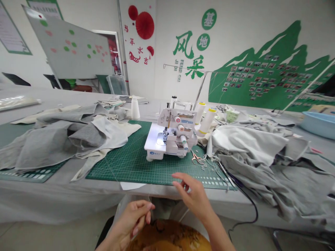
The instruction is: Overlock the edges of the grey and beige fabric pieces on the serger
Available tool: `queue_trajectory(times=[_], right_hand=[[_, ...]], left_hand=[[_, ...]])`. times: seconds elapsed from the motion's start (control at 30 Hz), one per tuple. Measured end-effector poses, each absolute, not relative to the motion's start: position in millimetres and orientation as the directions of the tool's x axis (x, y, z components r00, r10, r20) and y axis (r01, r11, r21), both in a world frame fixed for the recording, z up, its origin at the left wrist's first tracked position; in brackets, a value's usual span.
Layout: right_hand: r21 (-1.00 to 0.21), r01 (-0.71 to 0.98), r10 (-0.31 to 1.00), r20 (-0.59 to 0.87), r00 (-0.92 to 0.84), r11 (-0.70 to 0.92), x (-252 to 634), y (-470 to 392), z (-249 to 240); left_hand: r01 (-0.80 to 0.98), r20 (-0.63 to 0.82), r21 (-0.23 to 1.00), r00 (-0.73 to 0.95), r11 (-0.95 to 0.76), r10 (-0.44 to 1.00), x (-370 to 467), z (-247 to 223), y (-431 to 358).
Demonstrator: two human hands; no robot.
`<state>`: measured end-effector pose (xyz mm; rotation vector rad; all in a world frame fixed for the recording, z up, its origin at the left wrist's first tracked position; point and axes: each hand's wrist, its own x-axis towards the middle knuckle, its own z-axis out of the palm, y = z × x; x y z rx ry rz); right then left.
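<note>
My left hand [134, 219] is low in front of the table edge, thumb and fingers pinched together. A fine pale line, apparently a thread, shows at its fingertips. To its right, my right hand [195, 195] hovers over the front edge of the green cutting mat [123, 164], thumb and index finger apart, with nothing visible between them. Beyond both hands, a white overlock sewing machine [174, 134] stands on the mat with its lamp lit. Small scissors [196, 159] with copper-coloured handles lie to the machine's right, beside thread scraps [213, 166].
Grey and white fabric pieces are heaped on the left [57, 139] and right [282, 167]. Thread cones [208, 120] stand behind the machine, and another white cone [135, 108] is to its left. A dark cable [251, 200] hangs over the front edge. A blue basin [319, 123] sits far right.
</note>
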<state>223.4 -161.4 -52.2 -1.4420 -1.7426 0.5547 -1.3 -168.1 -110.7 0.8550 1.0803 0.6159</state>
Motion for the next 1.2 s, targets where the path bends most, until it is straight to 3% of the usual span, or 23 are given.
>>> queue_trajectory(times=[0.07,0.13,0.23,0.33,0.47,0.53,0.6,0.67,0.83,0.9,0.97,1.0,1.03,1.07,1.2], right_hand=[[-0.891,0.416,0.975,0.108,-0.196,0.183,207,-177,-57],[-0.965,0.25,0.898,-0.036,-0.439,0.083,197,-185,-59],[-1.0,-0.018,0.733,0.01,-0.68,-0.002,192,-186,-60],[-0.996,-0.093,0.724,0.052,-0.688,-0.016,197,-186,-62],[-0.998,0.07,0.706,-0.048,-0.707,0.001,212,-191,-67],[-0.996,0.072,0.713,-0.081,-0.697,-0.044,221,-194,-65],[-0.996,-0.028,0.802,-0.047,-0.596,-0.079,231,-196,-56],[-0.994,-0.109,0.916,0.029,-0.401,-0.016,244,-195,-42],[-0.961,0.195,0.97,0.219,0.107,0.196,306,-174,17],[-0.93,0.229,0.859,0.355,0.369,0.287,343,-156,47],[-0.864,0.396,0.658,0.497,0.566,0.311,380,-135,72],[-0.816,0.53,0.608,0.545,0.577,0.229,397,-125,80],[-0.75,0.656,0.641,0.545,0.54,0.085,410,-115,84],[-0.639,0.765,0.769,0.447,0.457,-0.082,420,-107,84],[-0.482,0.849,0.932,0.157,0.326,-0.216,431,-91,58]], left_hand=[[0.067,-0.453,0.874,0.47,0.481,0.758,12,-91,-173],[0.172,-0.338,0.941,0.526,0.291,0.78,25,-66,-181],[0.254,-0.191,0.966,0.609,0.039,0.77,37,-32,-192],[0.202,-0.107,0.978,0.678,-0.044,0.728,39,-11,-194],[0.056,0.116,0.977,0.668,-0.206,0.735,33,2,-191],[0.013,0.184,0.967,0.648,-0.253,0.739,31,3,-188],[0.023,0.196,0.965,0.603,-0.263,0.773,32,0,-185],[0.063,0.18,0.965,0.544,-0.253,0.82,35,-8,-181],[0.175,0.128,0.959,0.444,-0.225,0.887,44,-30,-166],[0.238,0.147,0.933,0.429,-0.269,0.891,47,-34,-160],[0.293,0.176,0.9,0.432,-0.322,0.885,52,-36,-156],[0.313,0.187,0.885,0.437,-0.344,0.88,55,-37,-154],[0.326,0.194,0.874,0.445,-0.36,0.874,60,-37,-152],[0.333,0.203,0.865,0.454,-0.376,0.868,66,-37,-150],[0.301,0.322,0.809,0.492,-0.505,0.809,110,-21,-133]])
